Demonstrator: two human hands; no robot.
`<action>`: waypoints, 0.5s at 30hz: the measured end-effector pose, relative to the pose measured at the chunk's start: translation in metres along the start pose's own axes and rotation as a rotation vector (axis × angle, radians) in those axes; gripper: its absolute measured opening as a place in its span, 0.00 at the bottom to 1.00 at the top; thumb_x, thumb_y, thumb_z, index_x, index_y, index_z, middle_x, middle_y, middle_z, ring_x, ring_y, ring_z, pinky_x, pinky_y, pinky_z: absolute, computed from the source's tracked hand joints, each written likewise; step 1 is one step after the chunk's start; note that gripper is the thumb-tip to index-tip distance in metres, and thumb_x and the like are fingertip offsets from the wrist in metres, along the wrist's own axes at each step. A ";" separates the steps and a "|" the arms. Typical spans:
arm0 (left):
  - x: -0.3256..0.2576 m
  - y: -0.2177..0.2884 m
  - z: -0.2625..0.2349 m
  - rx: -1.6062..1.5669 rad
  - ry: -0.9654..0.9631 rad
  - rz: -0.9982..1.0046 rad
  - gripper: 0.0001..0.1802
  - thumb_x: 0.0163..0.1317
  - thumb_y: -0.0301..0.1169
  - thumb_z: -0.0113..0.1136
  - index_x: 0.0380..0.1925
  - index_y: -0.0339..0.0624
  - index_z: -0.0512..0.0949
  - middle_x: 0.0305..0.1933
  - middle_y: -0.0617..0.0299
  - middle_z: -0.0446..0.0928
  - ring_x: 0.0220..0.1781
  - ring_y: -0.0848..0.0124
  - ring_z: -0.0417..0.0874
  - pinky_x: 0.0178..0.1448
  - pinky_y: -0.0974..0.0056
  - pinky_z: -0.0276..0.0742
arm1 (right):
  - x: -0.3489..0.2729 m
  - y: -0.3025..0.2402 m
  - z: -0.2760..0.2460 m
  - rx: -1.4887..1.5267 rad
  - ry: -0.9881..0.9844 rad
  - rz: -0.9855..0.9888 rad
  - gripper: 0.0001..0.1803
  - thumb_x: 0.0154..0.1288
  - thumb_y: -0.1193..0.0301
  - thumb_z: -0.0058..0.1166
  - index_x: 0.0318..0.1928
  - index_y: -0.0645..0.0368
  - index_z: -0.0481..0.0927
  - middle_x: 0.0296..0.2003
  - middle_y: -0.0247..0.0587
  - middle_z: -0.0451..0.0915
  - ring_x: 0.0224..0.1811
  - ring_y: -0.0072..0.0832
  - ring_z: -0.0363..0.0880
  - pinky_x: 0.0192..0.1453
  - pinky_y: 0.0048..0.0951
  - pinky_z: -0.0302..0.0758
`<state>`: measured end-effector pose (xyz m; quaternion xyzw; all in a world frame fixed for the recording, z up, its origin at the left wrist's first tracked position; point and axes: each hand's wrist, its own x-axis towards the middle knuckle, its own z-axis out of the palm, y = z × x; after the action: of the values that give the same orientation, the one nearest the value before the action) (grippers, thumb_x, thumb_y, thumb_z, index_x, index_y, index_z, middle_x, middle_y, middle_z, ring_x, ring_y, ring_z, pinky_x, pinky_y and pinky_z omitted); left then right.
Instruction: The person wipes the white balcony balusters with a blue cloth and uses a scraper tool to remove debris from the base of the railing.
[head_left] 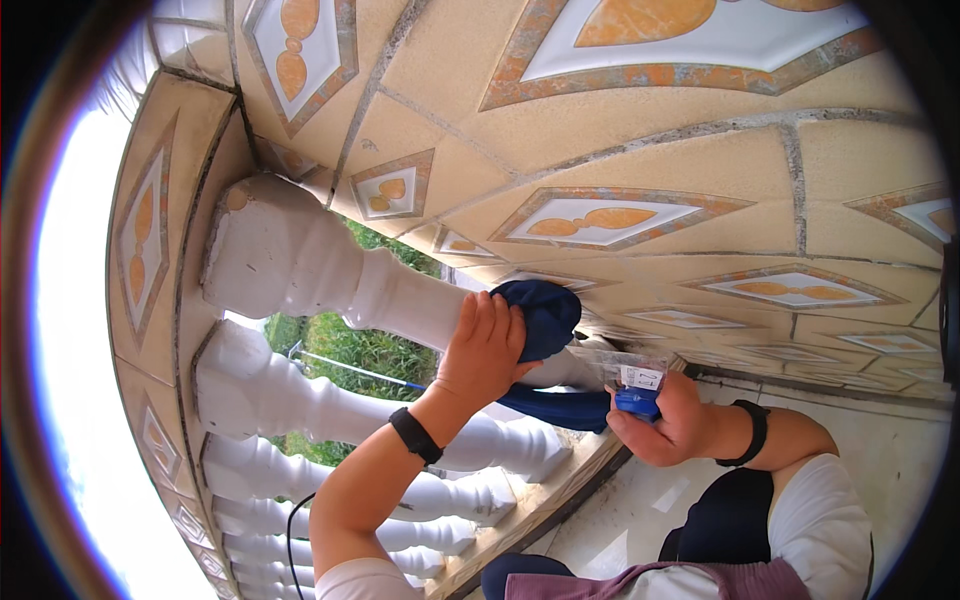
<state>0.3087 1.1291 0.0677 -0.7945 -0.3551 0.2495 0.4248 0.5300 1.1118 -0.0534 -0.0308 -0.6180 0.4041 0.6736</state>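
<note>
A dark blue cloth (540,318) is bunched against the white baluster (400,290) nearest the tiled wall. My left hand (478,348) presses its fingers over this cloth and the baluster. A lower strip of the cloth (560,408) runs from behind the baluster toward my right hand (665,425). That hand is closed on a small clear plastic container (637,385) with a white label and a blue part at its lower end. Whether the right fingers also grip the cloth's end is hidden.
More white balusters (340,400) stand in a row beside the first, between a tiled rail (150,230) and a low ledge (560,490). A beige tiled wall (640,150) rises close by. Grass (350,345) and a thin pole (365,368) show through the gaps.
</note>
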 end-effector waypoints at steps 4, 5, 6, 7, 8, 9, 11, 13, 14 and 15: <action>0.005 -0.044 -0.023 0.142 -0.046 -0.148 0.25 0.49 0.44 0.57 0.40 0.36 0.73 0.47 0.51 0.73 0.57 0.55 0.67 0.68 0.42 0.46 | -0.001 0.003 -0.005 -0.047 0.005 -0.020 0.15 0.53 0.77 0.54 0.42 0.67 0.70 0.23 0.43 0.68 0.19 0.33 0.64 0.22 0.30 0.61; 0.009 -0.062 -0.041 0.153 -0.041 -0.258 0.23 0.46 0.41 0.60 0.39 0.38 0.74 0.47 0.54 0.74 0.58 0.57 0.67 0.68 0.40 0.45 | 0.001 0.002 -0.006 -0.062 0.012 -0.055 0.15 0.53 0.77 0.54 0.43 0.68 0.69 0.23 0.43 0.68 0.19 0.32 0.64 0.22 0.29 0.61; 0.009 -0.073 -0.054 0.165 0.000 -0.282 0.24 0.44 0.41 0.63 0.40 0.40 0.74 0.47 0.56 0.74 0.59 0.59 0.67 0.68 0.40 0.44 | 0.000 0.003 -0.005 -0.061 0.019 -0.088 0.16 0.53 0.78 0.54 0.43 0.69 0.69 0.23 0.42 0.68 0.18 0.31 0.64 0.22 0.28 0.61; 0.009 -0.079 -0.061 0.170 0.038 -0.304 0.25 0.42 0.40 0.65 0.41 0.41 0.74 0.48 0.59 0.74 0.60 0.61 0.66 0.68 0.40 0.43 | 0.001 0.004 -0.005 -0.058 0.016 -0.070 0.16 0.53 0.78 0.54 0.43 0.69 0.69 0.23 0.42 0.68 0.18 0.31 0.64 0.22 0.28 0.61; 0.010 -0.081 -0.062 0.180 0.045 -0.295 0.24 0.44 0.41 0.64 0.41 0.41 0.75 0.47 0.61 0.75 0.60 0.62 0.66 0.68 0.40 0.42 | 0.003 0.005 -0.004 -0.070 0.050 -0.100 0.17 0.53 0.78 0.54 0.43 0.70 0.68 0.22 0.41 0.68 0.18 0.29 0.64 0.21 0.28 0.60; 0.009 -0.081 -0.063 0.186 0.051 -0.289 0.22 0.47 0.41 0.63 0.41 0.41 0.76 0.47 0.62 0.76 0.61 0.64 0.65 0.69 0.41 0.42 | 0.002 0.005 -0.003 -0.083 0.080 -0.128 0.17 0.53 0.78 0.54 0.44 0.71 0.68 0.22 0.41 0.67 0.18 0.28 0.64 0.21 0.27 0.60; 0.006 -0.073 -0.052 0.176 -0.017 -0.334 0.25 0.48 0.43 0.61 0.44 0.40 0.74 0.53 0.61 0.73 0.64 0.64 0.63 0.69 0.43 0.40 | -0.005 0.012 -0.007 -0.105 0.034 -0.086 0.22 0.53 0.78 0.54 0.48 0.74 0.66 0.27 0.43 0.72 0.21 0.24 0.69 0.24 0.23 0.65; 0.002 -0.057 -0.032 0.204 0.011 -0.409 0.29 0.50 0.44 0.60 0.49 0.39 0.72 0.60 0.60 0.67 0.66 0.64 0.60 0.70 0.45 0.39 | 0.002 0.001 -0.015 -0.054 -0.085 0.048 0.17 0.57 0.82 0.46 0.46 0.71 0.59 0.27 0.42 0.72 0.25 0.23 0.70 0.31 0.21 0.68; 0.002 -0.044 -0.025 0.170 -0.030 -0.444 0.34 0.51 0.47 0.57 0.54 0.38 0.67 0.64 0.56 0.62 0.67 0.61 0.58 0.71 0.47 0.38 | -0.002 0.003 -0.014 -0.040 -0.040 0.044 0.17 0.57 0.82 0.45 0.46 0.70 0.59 0.27 0.42 0.71 0.25 0.23 0.69 0.31 0.22 0.68; 0.003 -0.028 -0.013 0.143 -0.027 -0.448 0.34 0.51 0.47 0.57 0.54 0.38 0.67 0.64 0.56 0.62 0.67 0.61 0.58 0.71 0.47 0.38 | -0.008 0.006 -0.015 -0.036 0.003 0.045 0.17 0.58 0.82 0.45 0.47 0.69 0.59 0.27 0.42 0.71 0.25 0.22 0.69 0.32 0.23 0.69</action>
<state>0.3100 1.1355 0.0979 -0.6603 -0.5096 0.1839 0.5201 0.5404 1.1183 -0.0665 -0.0572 -0.6235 0.4079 0.6646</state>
